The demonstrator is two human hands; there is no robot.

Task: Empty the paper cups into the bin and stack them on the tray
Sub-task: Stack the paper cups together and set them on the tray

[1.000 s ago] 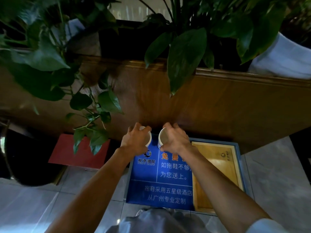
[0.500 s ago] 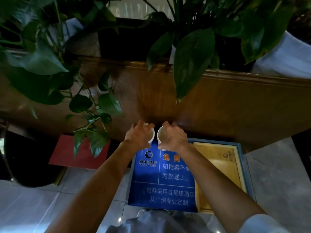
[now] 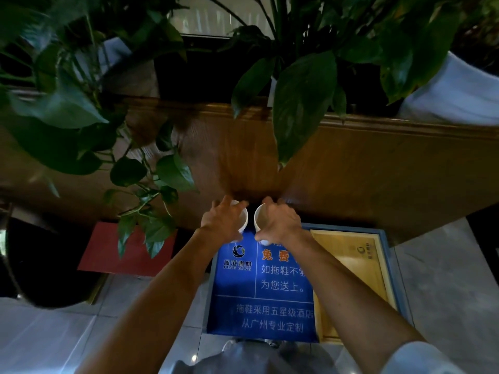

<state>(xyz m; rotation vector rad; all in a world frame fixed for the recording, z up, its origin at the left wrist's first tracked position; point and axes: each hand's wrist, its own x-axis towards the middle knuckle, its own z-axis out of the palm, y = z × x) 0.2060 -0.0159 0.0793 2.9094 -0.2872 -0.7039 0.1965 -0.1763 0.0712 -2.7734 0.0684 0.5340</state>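
Note:
Each of my hands grips a white paper cup, both held side by side with their mouths facing each other. My left hand wraps the left cup; only its rim edge shows. My right hand wraps the right cup, whose pale inside is visible. The cups hang just in front of the wooden counter edge, above the far end of a blue printed box on the floor. A dark round bin stands at the far left on the floor. No tray can be made out for certain.
A wooden counter runs across the view with large green plants hanging over it. A red mat lies left of the blue box; a wooden framed panel adjoins its right. Grey tiles cover the floor.
Both hands with their cups have moved slightly up and forward toward the counter edge, staying close together. The view has shifted a little.

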